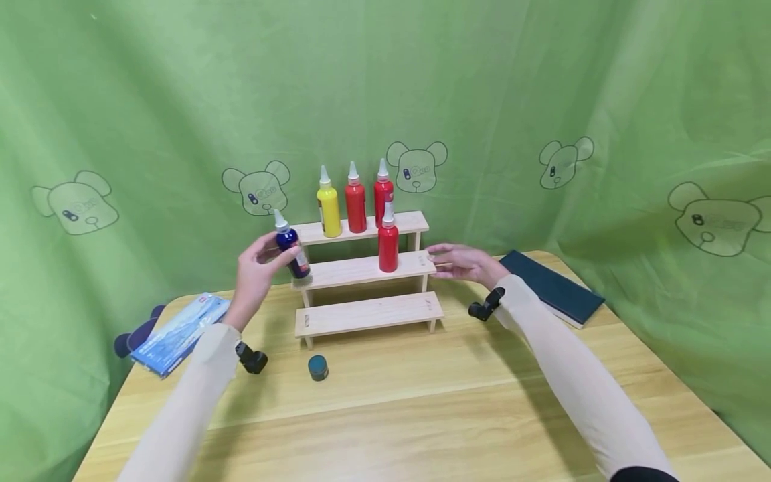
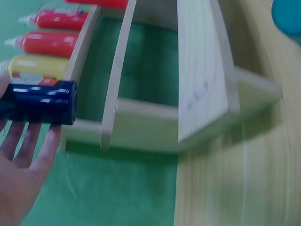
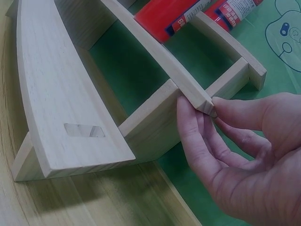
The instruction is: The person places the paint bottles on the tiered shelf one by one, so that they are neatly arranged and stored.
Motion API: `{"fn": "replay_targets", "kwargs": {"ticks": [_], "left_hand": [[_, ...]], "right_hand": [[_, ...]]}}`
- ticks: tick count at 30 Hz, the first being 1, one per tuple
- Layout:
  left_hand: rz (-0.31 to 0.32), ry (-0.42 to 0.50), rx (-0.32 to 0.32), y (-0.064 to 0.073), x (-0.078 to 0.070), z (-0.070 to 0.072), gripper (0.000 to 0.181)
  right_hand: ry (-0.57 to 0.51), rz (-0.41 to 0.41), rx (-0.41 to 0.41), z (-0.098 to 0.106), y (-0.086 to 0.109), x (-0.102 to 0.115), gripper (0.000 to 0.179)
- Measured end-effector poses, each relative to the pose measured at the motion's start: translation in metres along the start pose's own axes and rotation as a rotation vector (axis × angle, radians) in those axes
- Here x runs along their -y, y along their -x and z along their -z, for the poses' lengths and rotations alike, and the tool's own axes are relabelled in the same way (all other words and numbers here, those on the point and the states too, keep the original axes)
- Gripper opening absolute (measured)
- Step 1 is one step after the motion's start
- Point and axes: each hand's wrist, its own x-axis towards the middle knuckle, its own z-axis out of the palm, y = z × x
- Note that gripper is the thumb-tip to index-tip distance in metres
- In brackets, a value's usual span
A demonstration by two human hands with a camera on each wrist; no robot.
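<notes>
My left hand (image 1: 255,271) grips a dark blue paint bottle (image 1: 293,253) with a white pointed cap, at the left end of the wooden three-step rack (image 1: 355,321). In the left wrist view the blue bottle (image 2: 40,101) lies between thumb and fingers, beside the rack's upper steps. On the top step stand a yellow bottle (image 1: 329,213) and two red bottles (image 1: 356,209). Another red bottle (image 1: 388,249) is upright on the middle step. My right hand (image 1: 462,263) pinches the right end of the middle step (image 3: 188,89) between thumb and fingers.
A small jar with a teal lid (image 1: 318,367) sits in front of the rack. Blue-and-white flat packages (image 1: 181,335) lie at the left, with a dark purple object (image 1: 137,337) partly under them. A dark green book (image 1: 551,286) lies at the right. Green curtain (image 1: 482,100) surrounds the table.
</notes>
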Motion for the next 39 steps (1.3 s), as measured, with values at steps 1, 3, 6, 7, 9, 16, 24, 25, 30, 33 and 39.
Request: {"fn": "replay_targets", "kwargs": {"ticks": [1, 3, 6, 7, 9, 16, 24, 25, 30, 33, 39], "left_hand": [[0.001, -0.001, 0.026, -0.001, -0.001, -0.004, 0.059], [0.007, 0.008, 0.071, -0.002, -0.001, -0.013, 0.059], [0.013, 0.024, 0.112, -0.005, 0.001, -0.025, 0.059], [0.015, 0.029, 0.123, -0.006, 0.002, -0.028, 0.059], [0.017, 0.037, 0.142, -0.007, 0.003, -0.035, 0.059], [0.005, 0.045, 0.207, -0.009, 0.007, -0.052, 0.054], [-0.004, 0.008, 0.192, -0.01, 0.01, -0.056, 0.056], [0.004, 0.008, 0.193, -0.009, 0.011, -0.056, 0.057], [0.017, 0.031, 0.205, -0.006, 0.013, -0.054, 0.059], [0.006, 0.029, 0.216, -0.003, 0.012, -0.051, 0.059], [0.028, 0.031, 0.219, 0.004, 0.008, -0.037, 0.052]], "right_hand": [[-0.003, -0.001, 0.0, 0.0, 0.0, 0.0, 0.048], [-0.002, -0.004, 0.0, 0.0, -0.001, 0.0, 0.049], [0.016, -0.002, 0.003, -0.001, 0.0, 0.0, 0.054], [0.022, -0.002, 0.005, -0.002, 0.0, 0.001, 0.056], [0.03, 0.0, 0.004, -0.002, 0.002, 0.001, 0.058], [0.023, 0.004, 0.01, -0.001, 0.002, 0.0, 0.058], [0.021, 0.009, 0.024, 0.0, 0.0, -0.001, 0.058], [0.023, 0.008, 0.023, 0.0, 0.0, -0.001, 0.058], [0.024, 0.01, 0.007, -0.002, 0.001, 0.0, 0.059], [0.033, 0.023, -0.006, -0.002, 0.002, 0.0, 0.058], [0.219, 0.059, -0.076, -0.003, 0.005, -0.002, 0.058]]}}
